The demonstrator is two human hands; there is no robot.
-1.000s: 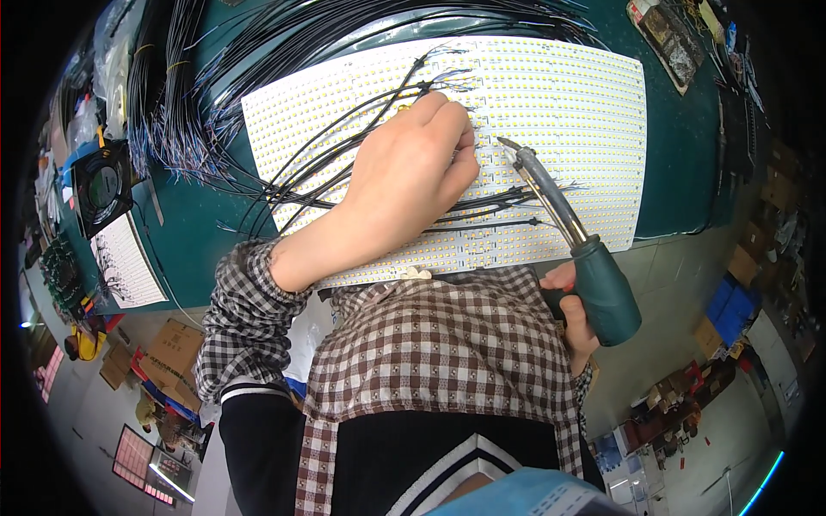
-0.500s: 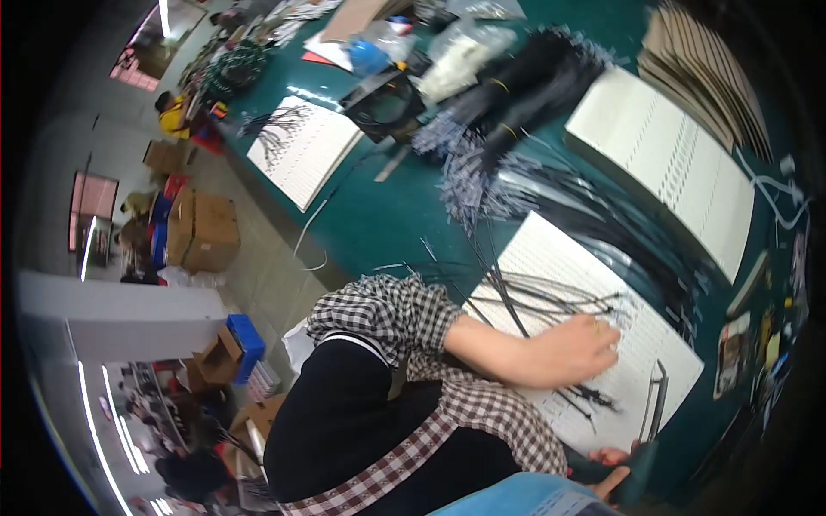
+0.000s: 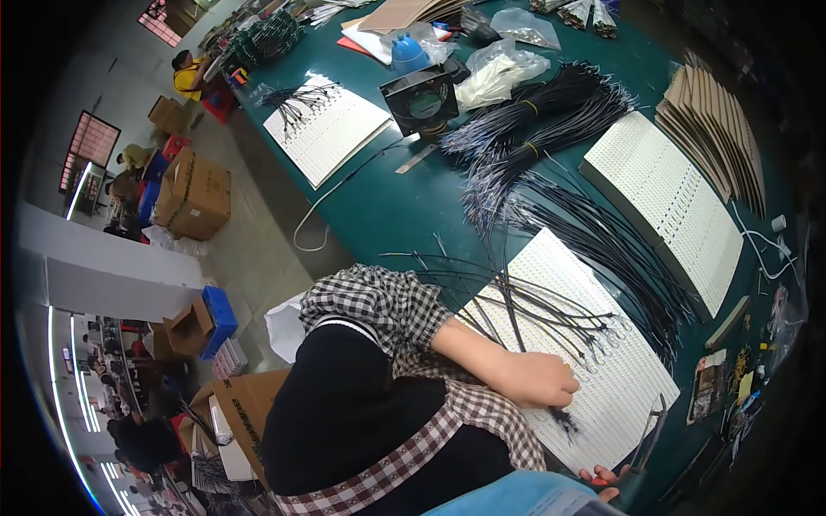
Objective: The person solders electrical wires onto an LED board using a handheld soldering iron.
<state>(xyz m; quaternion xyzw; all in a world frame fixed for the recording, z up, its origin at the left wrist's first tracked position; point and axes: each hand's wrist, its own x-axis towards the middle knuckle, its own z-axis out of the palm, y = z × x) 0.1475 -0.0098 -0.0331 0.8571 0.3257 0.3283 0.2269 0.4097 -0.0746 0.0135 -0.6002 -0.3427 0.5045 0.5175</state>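
Observation:
My left hand (image 3: 548, 381) rests low over a white board (image 3: 619, 387) marked with rows of small dots, its fingers curled down. What they pinch is hidden beneath them. Black cables (image 3: 551, 314) fan across the board, their stripped ends lined up along it to the right of the hand. Dark cable tips (image 3: 565, 421) poke out just below my palm. At the bottom edge, my right hand (image 3: 605, 482) is closed around a dark-handled tool (image 3: 656, 426) with thin metal prongs, which reach up beside the board's right corner.
Bundles of black cables (image 3: 551, 120) lie beyond the board, beside a stack of white boards (image 3: 671, 198). Brown cardboard dividers (image 3: 714, 129) stand far right. Another white board (image 3: 318, 138), a black fan (image 3: 420, 101) and a blue object (image 3: 408, 53) sit farther back on the green table (image 3: 379, 211).
My left hand has shifted left and slightly down along the board, uncovering more cable ends. The view has turned a little; the tool stays in my right hand.

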